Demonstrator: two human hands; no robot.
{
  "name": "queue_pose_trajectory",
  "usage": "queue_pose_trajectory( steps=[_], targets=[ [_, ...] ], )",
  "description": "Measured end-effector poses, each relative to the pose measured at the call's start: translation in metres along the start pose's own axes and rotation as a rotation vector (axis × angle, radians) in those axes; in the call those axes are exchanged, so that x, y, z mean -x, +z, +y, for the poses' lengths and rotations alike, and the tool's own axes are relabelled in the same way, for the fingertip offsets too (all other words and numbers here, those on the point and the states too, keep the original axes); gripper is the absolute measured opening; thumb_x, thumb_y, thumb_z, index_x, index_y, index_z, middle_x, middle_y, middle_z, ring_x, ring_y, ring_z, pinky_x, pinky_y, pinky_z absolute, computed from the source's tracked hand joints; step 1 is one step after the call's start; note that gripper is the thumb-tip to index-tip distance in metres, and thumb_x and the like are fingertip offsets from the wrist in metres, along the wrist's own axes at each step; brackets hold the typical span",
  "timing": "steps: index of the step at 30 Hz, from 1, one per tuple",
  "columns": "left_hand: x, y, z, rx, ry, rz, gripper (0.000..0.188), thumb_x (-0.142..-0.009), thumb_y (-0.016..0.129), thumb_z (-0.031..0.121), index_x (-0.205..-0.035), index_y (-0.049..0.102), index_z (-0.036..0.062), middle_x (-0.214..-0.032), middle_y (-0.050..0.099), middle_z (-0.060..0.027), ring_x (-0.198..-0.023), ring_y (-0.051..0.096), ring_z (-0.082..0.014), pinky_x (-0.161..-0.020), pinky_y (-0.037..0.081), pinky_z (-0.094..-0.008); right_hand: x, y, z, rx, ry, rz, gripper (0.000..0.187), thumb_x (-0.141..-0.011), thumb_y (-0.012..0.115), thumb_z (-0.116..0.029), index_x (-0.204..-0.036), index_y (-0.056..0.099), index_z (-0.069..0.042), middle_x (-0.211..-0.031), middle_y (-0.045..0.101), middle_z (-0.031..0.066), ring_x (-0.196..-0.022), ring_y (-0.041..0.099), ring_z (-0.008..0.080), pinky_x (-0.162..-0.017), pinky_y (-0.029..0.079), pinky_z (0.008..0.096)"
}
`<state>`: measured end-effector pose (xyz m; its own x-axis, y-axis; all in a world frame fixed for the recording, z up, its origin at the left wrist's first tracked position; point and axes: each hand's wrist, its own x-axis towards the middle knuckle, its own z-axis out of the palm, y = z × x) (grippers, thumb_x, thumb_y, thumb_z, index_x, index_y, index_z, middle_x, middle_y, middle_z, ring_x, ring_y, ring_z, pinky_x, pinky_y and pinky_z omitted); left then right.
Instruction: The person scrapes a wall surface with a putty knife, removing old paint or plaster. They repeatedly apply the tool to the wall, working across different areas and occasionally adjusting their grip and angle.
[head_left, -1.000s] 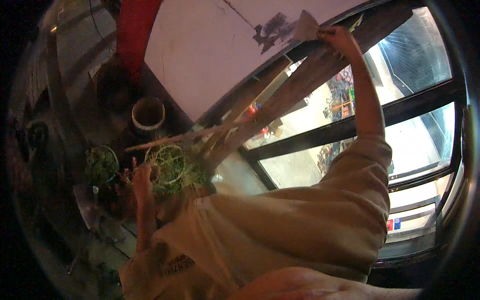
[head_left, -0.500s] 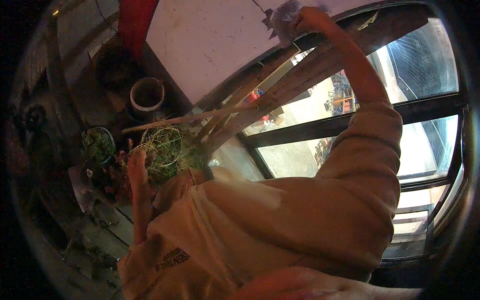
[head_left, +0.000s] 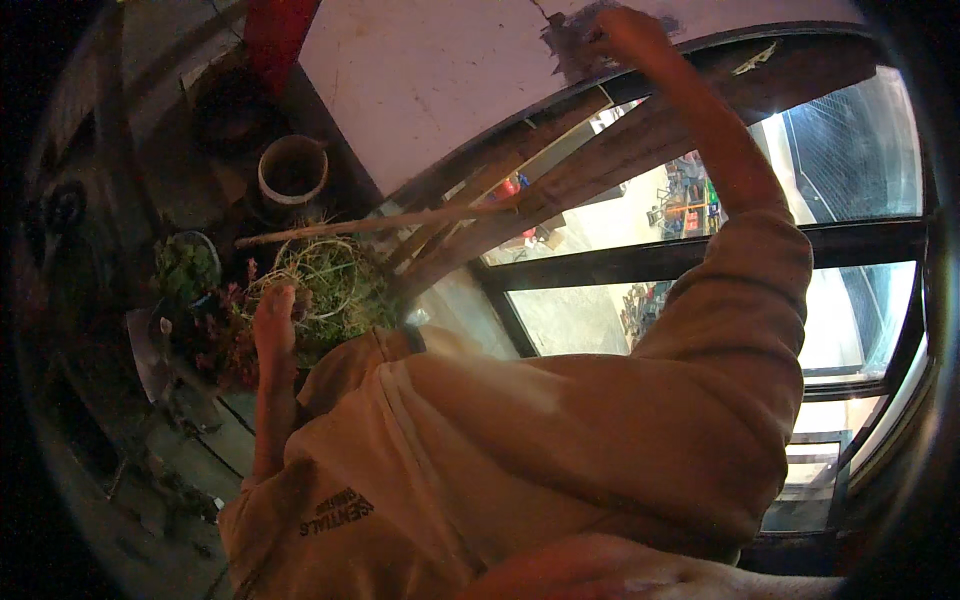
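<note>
My right arm reaches up and away to a pale pinkish wall (head_left: 420, 90). There my right hand (head_left: 632, 38) is closed, with its fingertips over a dark grey patch (head_left: 580, 45) on that surface. Whatever the fingers hold is too small and dark to make out. Down on the left, my left hand (head_left: 273, 318) is held with its fingers curled, beside a round pot of grassy green plants (head_left: 340, 290). Dim light hides what, if anything, is in it. A long wooden stick (head_left: 400, 222) slants across just beyond the plants.
Behind the plants stands a white-rimmed bucket (head_left: 293, 170). More potted greenery (head_left: 187, 268) and a reddish plant (head_left: 232, 320) are at the left. A dark wooden beam (head_left: 590, 165) and a black-framed window (head_left: 700, 245) border my right arm. A red panel (head_left: 275, 40) stands at far left.
The view has shifted slightly, moving the wall and window a little to the right. My right hand stays at the grey patch, which now looks darker. My left hand remains beside the plants.
</note>
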<state>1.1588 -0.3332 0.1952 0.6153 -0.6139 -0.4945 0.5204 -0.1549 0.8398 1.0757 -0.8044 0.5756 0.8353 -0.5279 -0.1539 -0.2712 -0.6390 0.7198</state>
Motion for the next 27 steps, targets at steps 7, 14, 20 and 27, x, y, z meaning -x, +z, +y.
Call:
queue_pose_trajectory(
  steps=[7,14,20,27],
  targets=[
    [-0.012,-0.001,-0.031,0.123,0.100,-0.038,0.031,-0.094,0.055,0.028,-0.111,0.060,0.0025,-0.096,0.068,-0.0089,-0.078,0.060,-0.0149,-0.071,0.046,-0.0300,0.005,0.033,-0.012,0.043,-0.060,0.149,0.024,-0.074,0.070,-0.031,-0.092,0.073,-0.016,-0.087,0.069,0.0109,-0.082,0.066,0.0320,-0.074,0.052,0.0436],
    [0.004,0.000,-0.005,0.074,-0.032,0.068,0.027,-0.094,0.053,0.025,-0.110,0.060,0.0035,-0.094,0.067,-0.0067,-0.078,0.056,-0.0122,-0.072,0.044,-0.0302,0.024,-0.019,-0.028,-0.197,0.118,-0.038,0.022,-0.076,0.068,-0.031,-0.093,0.072,-0.018,-0.091,0.068,0.0102,-0.089,0.064,0.0316,-0.077,0.051,0.0424],
    [-0.017,-0.006,-0.043,0.077,0.083,-0.052,0.028,-0.094,0.052,0.024,-0.109,0.060,0.0019,-0.093,0.066,-0.0059,-0.078,0.057,-0.0128,-0.070,0.044,-0.0286,0.015,0.070,-0.026,-0.132,-0.028,0.026,0.021,-0.078,0.066,-0.031,-0.094,0.071,-0.018,-0.090,0.068,0.0105,-0.089,0.064,0.0310,-0.076,0.051,0.0424],
    [0.019,-0.012,-0.010,0.091,0.038,0.137,0.026,-0.094,0.052,0.023,-0.107,0.061,0.0013,-0.091,0.065,-0.0044,-0.079,0.058,-0.0123,-0.071,0.045,-0.0268,0.067,0.068,-0.052,-0.291,0.003,0.034,0.029,-0.082,0.054,-0.014,-0.110,0.062,-0.008,-0.103,0.065,0.0181,-0.096,0.062,0.0385,-0.080,0.050,0.0467]
  ],
)
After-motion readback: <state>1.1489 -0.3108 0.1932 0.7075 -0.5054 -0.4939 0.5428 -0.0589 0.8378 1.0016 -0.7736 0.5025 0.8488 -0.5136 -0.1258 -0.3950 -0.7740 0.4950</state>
